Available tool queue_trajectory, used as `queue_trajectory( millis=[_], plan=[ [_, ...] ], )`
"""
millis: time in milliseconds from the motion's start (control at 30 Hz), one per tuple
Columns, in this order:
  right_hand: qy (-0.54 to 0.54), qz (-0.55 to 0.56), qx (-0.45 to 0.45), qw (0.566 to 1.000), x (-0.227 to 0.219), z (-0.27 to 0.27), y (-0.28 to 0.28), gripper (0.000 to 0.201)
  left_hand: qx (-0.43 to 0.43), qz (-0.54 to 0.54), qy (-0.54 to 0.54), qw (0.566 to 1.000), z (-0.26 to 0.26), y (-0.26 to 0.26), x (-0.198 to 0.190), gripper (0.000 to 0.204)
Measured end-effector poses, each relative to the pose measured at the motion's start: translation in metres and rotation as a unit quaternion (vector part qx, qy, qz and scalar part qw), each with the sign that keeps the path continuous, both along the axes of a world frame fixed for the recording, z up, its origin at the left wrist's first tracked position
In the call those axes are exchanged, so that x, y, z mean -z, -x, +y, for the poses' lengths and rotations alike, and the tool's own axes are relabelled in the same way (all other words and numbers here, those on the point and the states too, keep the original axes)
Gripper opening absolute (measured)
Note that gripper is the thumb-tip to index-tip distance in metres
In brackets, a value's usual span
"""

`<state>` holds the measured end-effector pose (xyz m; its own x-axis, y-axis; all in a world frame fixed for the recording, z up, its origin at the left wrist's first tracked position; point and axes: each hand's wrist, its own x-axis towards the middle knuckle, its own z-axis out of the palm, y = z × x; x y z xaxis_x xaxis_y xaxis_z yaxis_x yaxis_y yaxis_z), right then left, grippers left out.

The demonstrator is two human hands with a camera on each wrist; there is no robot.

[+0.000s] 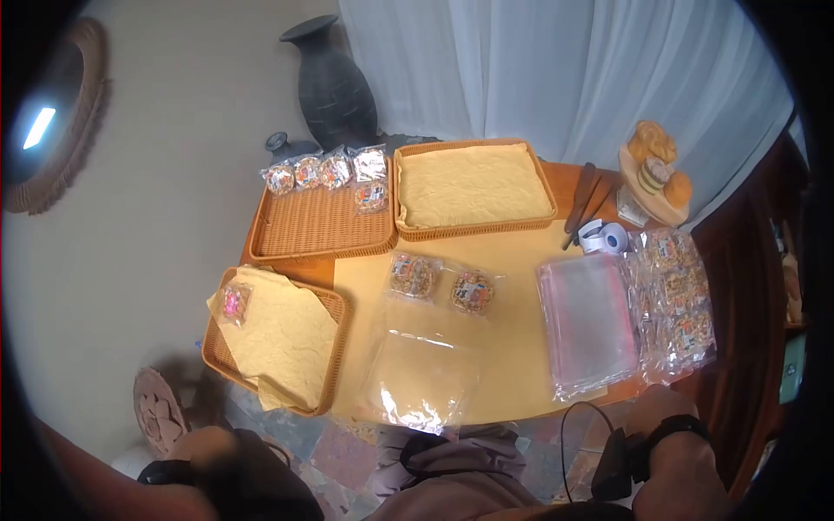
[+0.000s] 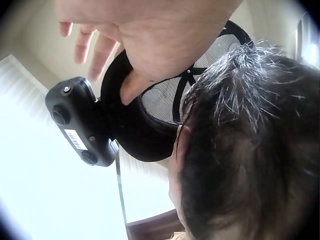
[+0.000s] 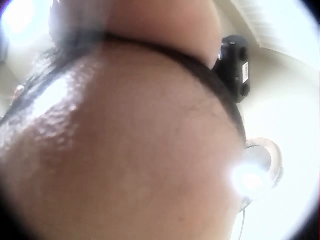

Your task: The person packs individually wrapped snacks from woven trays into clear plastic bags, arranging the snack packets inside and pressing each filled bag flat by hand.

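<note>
In the left wrist view my left hand [image 2: 160, 37] holds the brim of a black mesh-backed cap [image 2: 165, 95]. Its thumb lies across the brim while the other fingers stretch out beyond it. A small black camera [image 2: 80, 120] is fixed to the brim, and dark, greying hair [image 2: 240, 120] shows beside the cap. Part of my right hand [image 3: 165, 25] fills the top of the right wrist view, above a dark band [image 3: 200, 75] and close-up skin; its fingers are hidden. That same camera [image 3: 235, 70] appears beside it. Only raised forearms show in the head view.
On the table sit three wicker trays, one lined with yellow paper [image 1: 473, 182], one bare-bottomed [image 1: 321, 226], and one at left [image 1: 339, 347]. Two wrapped round snacks [image 1: 413, 275], clear bags [image 1: 586, 330], more packets [image 1: 678, 286] and tape rolls [image 1: 604, 236] lie there. A dark vase [image 1: 339, 95] stands behind.
</note>
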<state>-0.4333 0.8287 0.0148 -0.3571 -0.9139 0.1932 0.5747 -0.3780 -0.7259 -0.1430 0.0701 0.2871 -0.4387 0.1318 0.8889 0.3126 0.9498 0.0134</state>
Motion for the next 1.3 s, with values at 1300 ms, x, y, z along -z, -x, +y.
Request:
queue_trajectory(
  millis=[1300],
  plan=[
    [0.153,0.251,0.197,0.935,-0.106,-0.026,-0.044,0.068,-0.004,0.034,0.001,0.999,0.019,0.024,0.086,0.059]
  ],
)
